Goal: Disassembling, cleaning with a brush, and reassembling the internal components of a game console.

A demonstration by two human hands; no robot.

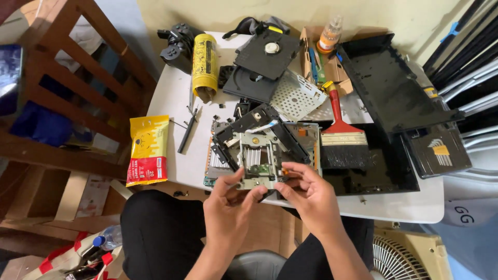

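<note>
Gripping the drive (pixel 257 158) by its frame edges, left hand (pixel 226 207) and right hand (pixel 307 193) clamp it; looks stiff, light, fragile inside.

White bench (pixel 171 98) across the middle, rounded at the corners. Pale yellowish wall (pixel 218 13) at twelve o'clock, evenly lit, without hard shadows. Brown wooden chair frame (pixel 72 62) at ten o'clock, slats slanting, blue cloth (pixel 39 124) behind them. Wooden floor boards (pixel 31 192) at eight o'clock. Cream fan grille (pixel 404 259) low at five o'clock. Dark and silver rods (pixel 467 67) leaning at two o'clock, beside the bench edge.
</note>
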